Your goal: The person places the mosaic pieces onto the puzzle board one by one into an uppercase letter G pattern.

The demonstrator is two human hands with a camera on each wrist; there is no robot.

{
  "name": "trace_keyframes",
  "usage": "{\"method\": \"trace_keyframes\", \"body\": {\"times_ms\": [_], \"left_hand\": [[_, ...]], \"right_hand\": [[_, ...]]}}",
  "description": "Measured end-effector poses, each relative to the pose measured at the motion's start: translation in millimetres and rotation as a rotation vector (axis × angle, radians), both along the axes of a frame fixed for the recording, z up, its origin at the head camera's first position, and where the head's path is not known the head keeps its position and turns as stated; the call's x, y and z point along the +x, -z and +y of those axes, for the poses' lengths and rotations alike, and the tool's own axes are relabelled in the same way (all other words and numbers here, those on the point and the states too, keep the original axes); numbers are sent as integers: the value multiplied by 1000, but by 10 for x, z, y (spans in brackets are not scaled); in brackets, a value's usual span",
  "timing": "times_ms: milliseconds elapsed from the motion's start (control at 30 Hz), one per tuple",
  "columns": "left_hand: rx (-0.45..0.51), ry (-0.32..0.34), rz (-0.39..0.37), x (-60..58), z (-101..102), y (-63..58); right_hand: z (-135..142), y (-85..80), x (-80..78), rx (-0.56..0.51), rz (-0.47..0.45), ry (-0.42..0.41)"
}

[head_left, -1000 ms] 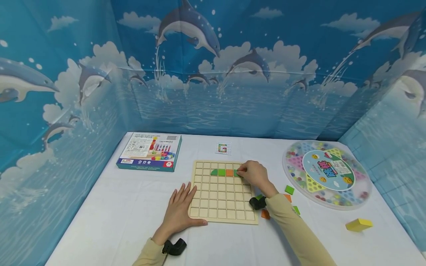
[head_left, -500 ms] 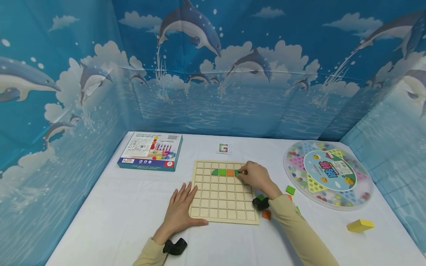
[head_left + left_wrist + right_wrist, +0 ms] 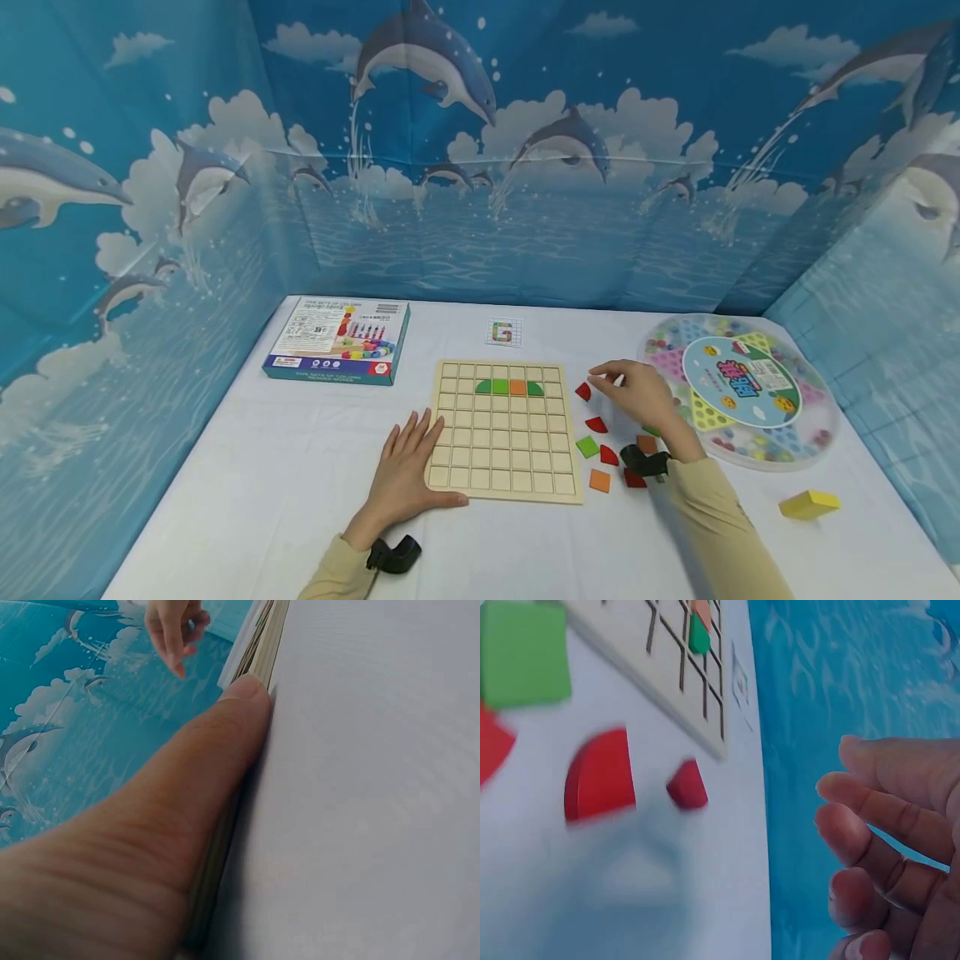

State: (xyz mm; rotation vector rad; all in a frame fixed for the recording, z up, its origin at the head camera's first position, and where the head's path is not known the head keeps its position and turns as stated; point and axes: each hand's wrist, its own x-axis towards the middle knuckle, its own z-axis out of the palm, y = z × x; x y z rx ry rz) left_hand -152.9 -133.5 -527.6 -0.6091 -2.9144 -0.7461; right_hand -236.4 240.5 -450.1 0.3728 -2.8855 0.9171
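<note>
A wooden grid board point(image 3: 501, 439) lies in front of me. One of its upper rows holds a dark green quarter-round tile point(image 3: 483, 387), a light green square tile point(image 3: 500, 387), an orange square tile point(image 3: 517, 387) and another dark green quarter-round tile point(image 3: 535, 388). My left hand point(image 3: 408, 471) rests at the board's lower left corner, fingers spread, its thumb along the front edge in the left wrist view. Off the board's right side, my right hand point(image 3: 637, 395) is raised with loosely bent fingers and nothing between them. Just left of its fingertips is a red quarter-round tile point(image 3: 583, 391).
More loose tiles lie right of the board, among them a green square point(image 3: 587, 447) and an orange square point(image 3: 599, 481). A pattern card point(image 3: 504, 332) lies behind the board. A boxed set point(image 3: 337, 342) is back left, a round marble game point(image 3: 742, 392) right, a yellow block point(image 3: 808, 505) front right.
My right hand has let go of the dark green quarter-round tile on the board and moved right, off the board, uncovering the red tiles. My left hand has stayed put.
</note>
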Motion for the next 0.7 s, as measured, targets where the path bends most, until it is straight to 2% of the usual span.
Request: {"method": "trace_keyframes", "body": {"times_ms": [133, 267, 400, 533, 700], "left_hand": [[2, 0, -3, -2, -1, 9], [4, -5, 1, -2, -3, 6], [-3, -6, 3, -5, 2, 0], [-8, -3, 4, -7, 12, 1], [-5, -5, -1, -10, 17, -2]], "right_hand": [[216, -35, 111, 27, 1, 51], [315, -15, 231, 39, -29, 53], [303, 65, 344, 68, -95, 7], [244, 150, 424, 106, -113, -77], [161, 227, 439, 75, -156, -145]]}}
